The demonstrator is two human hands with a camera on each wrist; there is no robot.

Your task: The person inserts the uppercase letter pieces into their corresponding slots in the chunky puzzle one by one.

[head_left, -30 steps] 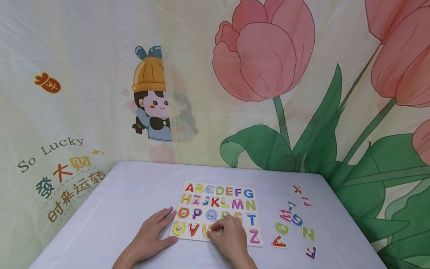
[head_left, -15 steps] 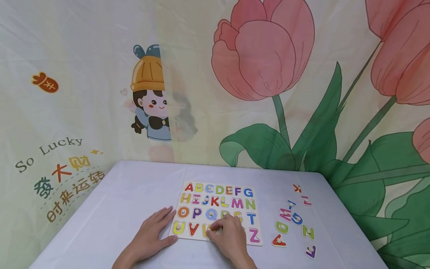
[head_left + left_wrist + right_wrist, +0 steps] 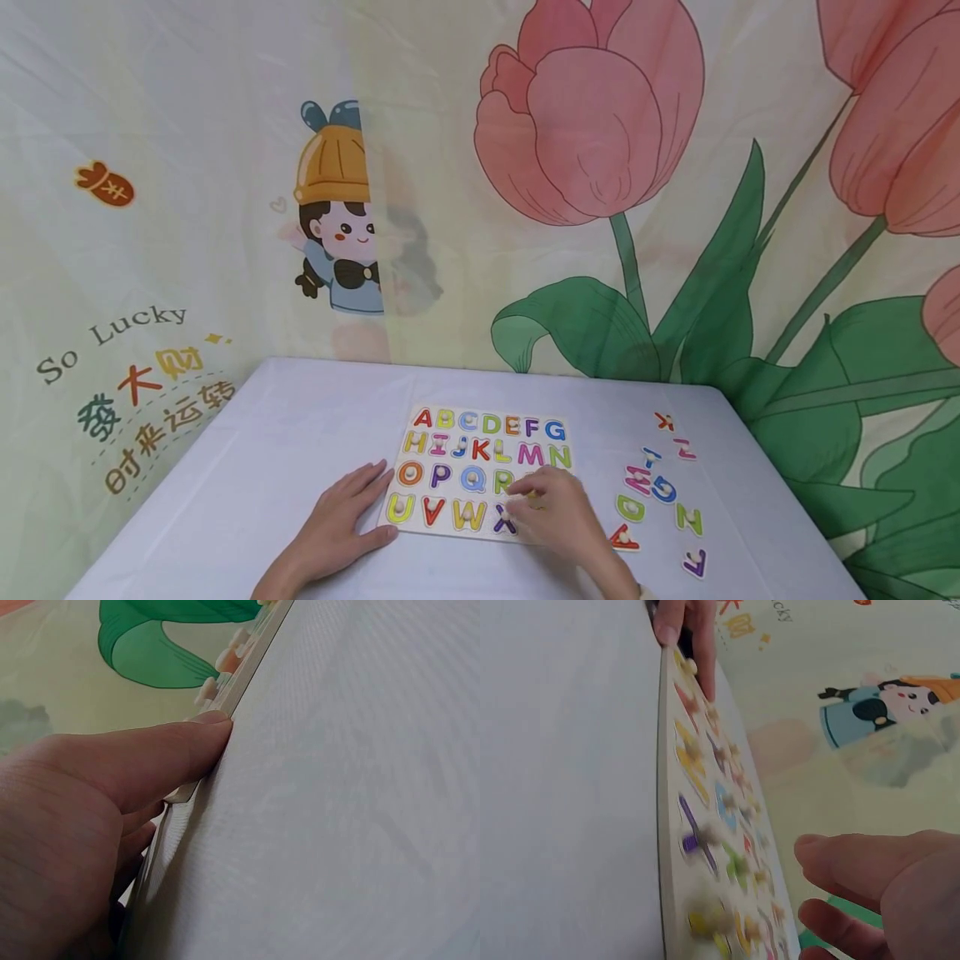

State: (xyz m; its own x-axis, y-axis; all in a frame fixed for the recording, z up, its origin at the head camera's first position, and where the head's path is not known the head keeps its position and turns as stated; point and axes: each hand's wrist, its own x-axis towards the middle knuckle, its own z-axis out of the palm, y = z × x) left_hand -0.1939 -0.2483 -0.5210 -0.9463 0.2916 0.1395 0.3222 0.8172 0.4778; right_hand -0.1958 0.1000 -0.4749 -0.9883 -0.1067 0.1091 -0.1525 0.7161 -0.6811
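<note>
A wooden alphabet puzzle board [image 3: 447,521] lies on the white table, with many coloured letters showing; several have small knobs. My left hand [image 3: 341,525] rests at the board's left side, fingers extended along it. In the left wrist view the thumb [image 3: 176,754] touches the board's edge. My right hand [image 3: 555,512] hovers over the lower right of the board, hiding letters there. Its fingers hold nothing in the right wrist view, apart from the board. Just left of it are a purple X [image 3: 504,518] and a yellow W [image 3: 467,517], both knobbed and in the bottom row.
Loose knobbed letters lie on the table right of the board, among them a red K [image 3: 663,421], a blue G [image 3: 663,488], a green N [image 3: 688,519], a red A [image 3: 624,537] and a purple F [image 3: 694,562]. A printed curtain [image 3: 420,167] hangs behind the table.
My right hand has let go of the yellow W's knob and moved right, uncovering the W and the purple X. The left hand has stayed in place.
</note>
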